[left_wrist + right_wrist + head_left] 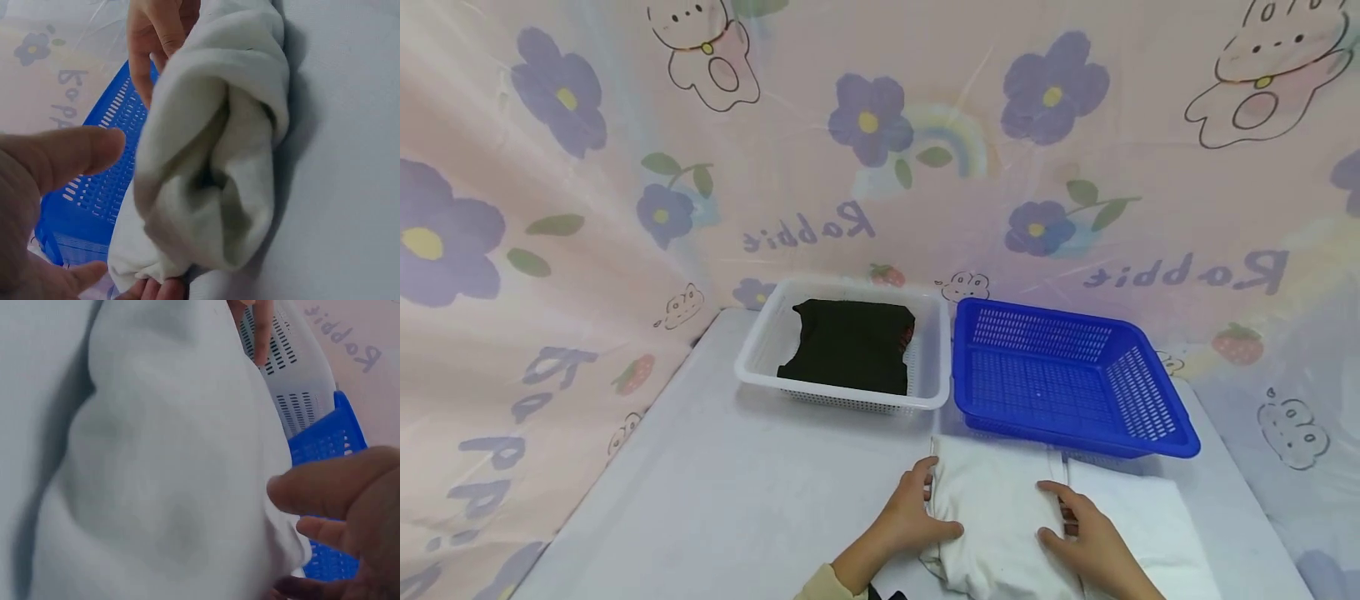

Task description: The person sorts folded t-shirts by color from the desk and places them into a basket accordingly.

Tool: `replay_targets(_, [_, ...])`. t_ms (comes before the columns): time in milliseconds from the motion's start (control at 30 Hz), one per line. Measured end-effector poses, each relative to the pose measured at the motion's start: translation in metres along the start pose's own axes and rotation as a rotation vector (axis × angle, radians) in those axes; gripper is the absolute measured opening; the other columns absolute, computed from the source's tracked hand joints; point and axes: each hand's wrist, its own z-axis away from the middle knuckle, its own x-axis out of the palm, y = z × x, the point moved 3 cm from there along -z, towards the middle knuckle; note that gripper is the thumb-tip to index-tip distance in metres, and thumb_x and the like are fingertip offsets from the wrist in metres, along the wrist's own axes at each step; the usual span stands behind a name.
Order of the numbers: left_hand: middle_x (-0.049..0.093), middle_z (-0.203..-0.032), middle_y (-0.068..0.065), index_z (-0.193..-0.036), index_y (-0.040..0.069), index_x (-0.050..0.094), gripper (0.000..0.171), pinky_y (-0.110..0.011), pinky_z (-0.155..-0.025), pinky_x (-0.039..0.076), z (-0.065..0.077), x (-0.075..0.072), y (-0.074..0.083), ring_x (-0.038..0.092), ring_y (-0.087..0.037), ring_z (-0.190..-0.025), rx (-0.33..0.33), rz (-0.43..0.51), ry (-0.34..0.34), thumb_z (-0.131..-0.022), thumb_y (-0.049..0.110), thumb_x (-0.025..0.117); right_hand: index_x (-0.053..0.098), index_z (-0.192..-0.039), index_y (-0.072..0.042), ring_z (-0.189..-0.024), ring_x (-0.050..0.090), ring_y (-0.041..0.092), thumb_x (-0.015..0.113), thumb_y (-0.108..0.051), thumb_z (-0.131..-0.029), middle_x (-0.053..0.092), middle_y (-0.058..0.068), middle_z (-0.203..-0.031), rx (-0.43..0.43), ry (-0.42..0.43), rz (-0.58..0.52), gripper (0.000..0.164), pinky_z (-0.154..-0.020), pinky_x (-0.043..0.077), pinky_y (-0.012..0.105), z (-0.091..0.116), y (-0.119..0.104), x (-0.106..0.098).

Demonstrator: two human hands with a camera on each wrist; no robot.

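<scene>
A bundled, folded white cloth [992, 508] lies at the front of the table, its near end rolled into loose folds in the left wrist view. My left hand [913, 517] is at its left edge, fingertips against the side and thumb raised apart from the fingers. At the right edge, my right hand [1090, 537] touches the cloth with thumb and fingers spread. The right thumb [312, 484] reaches the cloth's edge in the right wrist view. Another flat folded white cloth [1142, 517] lies to the right, partly behind the right hand.
A white plastic basket [751, 358] at the back holds a folded black garment [850, 346] with a red print. Beside it stands a blue plastic basket [1037, 383], just behind the white cloths. A patterned curtain [925, 208] hangs behind the white table [737, 500].
</scene>
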Motion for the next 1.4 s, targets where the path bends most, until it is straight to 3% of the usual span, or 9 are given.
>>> replay_targets(200, [0.052, -0.127, -0.008, -0.143, 0.018, 0.041, 0.086, -0.036, -0.082, 0.049, 0.002, 0.005, -0.002, 0.055, -0.024, -0.107, 0.036, -0.079, -0.014, -0.069, 0.031, 0.082, 0.052, -0.136, -0.017, -0.117, 0.053, 0.048, 0.078, -0.023, -0.077, 0.053, 0.027, -0.13, -0.033, 0.052, -0.016, 0.064, -0.086, 0.048, 0.058, 0.0, -0.008, 0.013])
replay_targets(367, [0.051, -0.129, -0.008, -0.14, 0.02, 0.043, 0.08, -0.035, -0.084, 0.048, 0.0, 0.005, 0.001, 0.054, -0.021, -0.107, 0.072, -0.044, -0.035, -0.07, 0.03, 0.082, 0.05, -0.136, -0.019, -0.114, 0.055, 0.044, 0.078, -0.019, -0.077, 0.051, 0.027, -0.13, 0.011, 0.062, -0.107, 0.066, -0.083, 0.05, 0.053, -0.003, -0.006, 0.014])
replay_targets(600, [0.054, -0.114, -0.008, -0.138, 0.02, 0.042, 0.079, -0.034, -0.079, 0.049, -0.002, 0.006, 0.002, 0.055, -0.018, -0.1, 0.038, 0.039, -0.092, -0.07, 0.023, 0.083, 0.042, -0.141, -0.014, -0.105, 0.061, 0.042, 0.076, -0.013, -0.077, 0.044, 0.035, -0.132, 0.086, 0.038, -0.165, 0.072, -0.079, 0.053, 0.047, -0.001, -0.002, 0.012])
replay_targets(767, [0.056, -0.116, -0.004, -0.138, 0.021, 0.044, 0.075, -0.03, -0.082, 0.05, -0.008, 0.005, 0.002, 0.057, -0.013, -0.101, 0.064, 0.132, -0.135, -0.074, 0.02, 0.081, 0.051, -0.135, -0.018, -0.115, 0.056, 0.042, 0.078, -0.013, -0.075, 0.053, 0.026, -0.132, 0.003, 0.074, -0.179, 0.066, -0.084, 0.051, 0.051, -0.005, -0.01, 0.012])
replay_targets(933, [0.05, -0.127, -0.006, -0.136, 0.024, 0.046, 0.072, -0.036, -0.09, 0.047, -0.01, 0.004, 0.004, 0.054, -0.02, -0.112, 0.098, 0.11, -0.077, -0.073, 0.024, 0.081, 0.054, -0.132, -0.021, -0.119, 0.053, 0.04, 0.079, -0.014, -0.075, 0.052, 0.02, -0.136, -0.049, 0.072, -0.215, 0.062, -0.087, 0.048, 0.052, -0.009, -0.016, 0.019])
replay_targets(1067, [0.05, -0.132, -0.013, -0.137, 0.028, 0.045, 0.073, -0.045, -0.091, 0.047, -0.009, 0.003, 0.004, 0.053, -0.027, -0.116, 0.057, 0.047, -0.055, -0.073, 0.025, 0.081, 0.053, -0.132, -0.021, -0.122, 0.051, 0.043, 0.078, -0.014, -0.075, 0.051, 0.019, -0.139, -0.066, 0.068, -0.206, 0.063, -0.089, 0.046, 0.057, -0.011, -0.019, 0.022])
replay_targets(1200, [0.054, -0.132, -0.016, -0.14, 0.029, 0.043, 0.075, -0.05, -0.091, 0.046, -0.007, 0.003, 0.002, 0.054, -0.031, -0.117, 0.008, -0.003, -0.081, -0.074, 0.028, 0.079, 0.054, -0.131, -0.018, -0.116, 0.054, 0.048, 0.079, -0.013, -0.073, 0.057, 0.024, -0.131, -0.081, 0.104, -0.136, 0.064, -0.083, 0.048, 0.058, -0.009, -0.02, 0.018])
replay_targets(1400, [0.054, -0.134, -0.018, -0.142, 0.028, 0.041, 0.076, -0.049, -0.095, 0.045, -0.006, 0.004, -0.002, 0.053, -0.032, -0.12, 0.019, -0.036, -0.103, -0.076, 0.029, 0.077, 0.054, -0.131, -0.015, -0.111, 0.053, 0.05, 0.082, -0.023, -0.071, 0.056, 0.03, -0.129, -0.057, 0.12, -0.005, 0.067, -0.08, 0.046, 0.061, -0.006, -0.019, 0.014])
